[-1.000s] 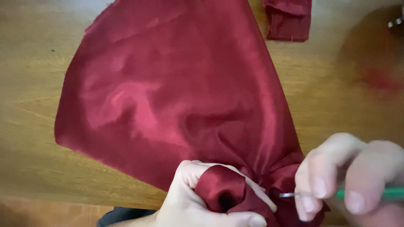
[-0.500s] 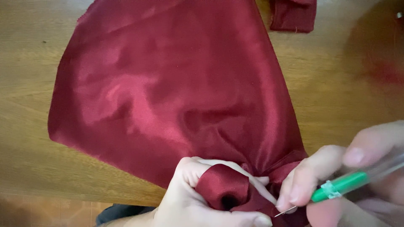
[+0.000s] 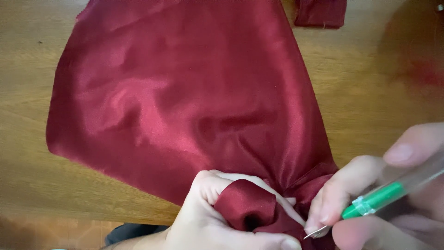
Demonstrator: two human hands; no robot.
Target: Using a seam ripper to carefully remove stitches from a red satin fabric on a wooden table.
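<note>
**Seam ripper tip dropped down to the bunched satin**

Compared with a second earlier, swung the green-handled seam ripper from lying nearly flat to a slant, metal tip now down low at the gathered fold of the dark red satin cloth. Looked like the point had got right to the stitches, though couldn't actually see any thread being caught, too small and blurry. Right hand also slid a bit lower and closer in, fingers pinched shut around the tool near its tip.

Left hand barely budged: fingers closed on a rolled loop of the cloth, holding it bunched up against the near edge of the table. Cloth itself shifted only slightly, rest of it fanned out flat across the wood, away from the hands.

Otherwise: a smaller scrap of the same red fabric up at the far edge, well apart. Reddish smudge or reflection on the wood at right. Nothing blocking the hands, just the bunched folds hiding the seam.
</note>
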